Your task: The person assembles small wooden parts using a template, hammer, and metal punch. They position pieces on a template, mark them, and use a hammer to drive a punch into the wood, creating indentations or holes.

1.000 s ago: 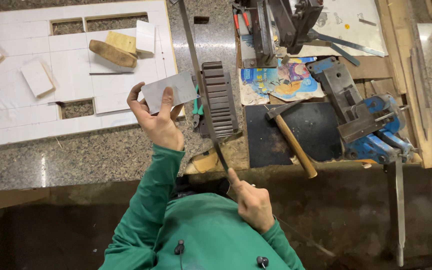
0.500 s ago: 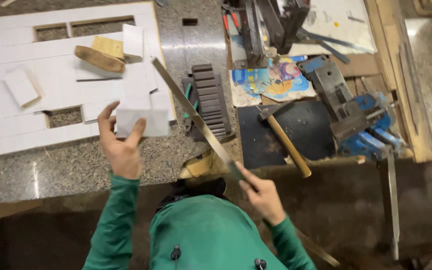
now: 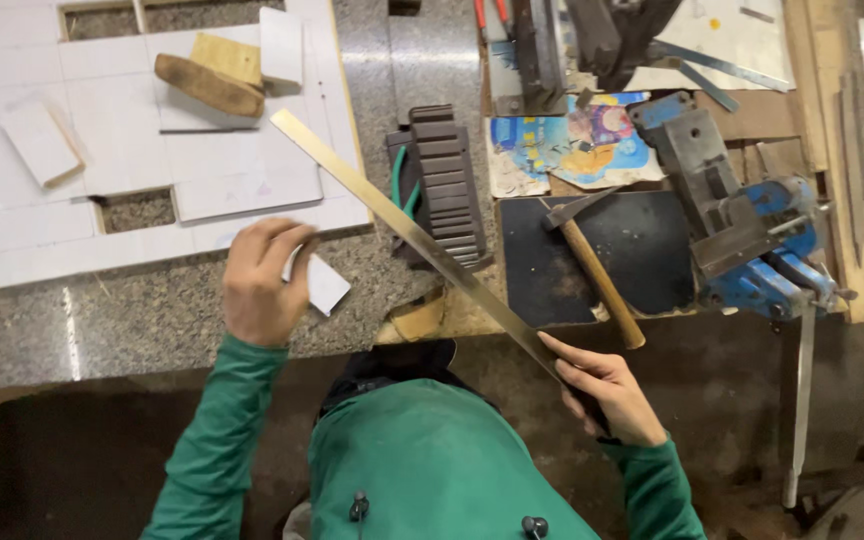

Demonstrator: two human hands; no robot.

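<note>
1. We see, from above, a person in a green top at a granite workbench (image 3: 152, 320), both bare hands busy.

2. The left hand (image 3: 257, 280), at about nine o'clock from the body, has its fingers curled around a small white tile piece (image 3: 324, 285). It is pinched at one edge, and the piece lies low over the granite, near the front edge of the bench.

3. The right hand (image 3: 602, 390), at about four o'clock, is clenched around the near end of a long metal straightedge (image 3: 422, 240), forefinger laid along it. Gripping it at the end, we judge, lets the strip reach far: it slants up toward eleven o'clock, over a dark ribbed block (image 3: 447, 185), its tip above the white board (image 3: 102, 190).

4. The white board covers the bench's left part and has rectangular cut-outs showing granite. A wooden block (image 3: 210, 78) and loose white offcuts (image 3: 40, 142) rest on it, near twelve o'clock from the left hand.

5. To the right, at two o'clock, a hammer (image 3: 597, 265) lies head-up on a dark mat (image 3: 592, 255), beside a blue bench vise (image 3: 752, 235); a colourful printed sheet (image 3: 572, 140) lies above the mat.

6. We see no bins, trays or boxes in view; everything sits loose on flat surfaces, within arm's reach.
</note>
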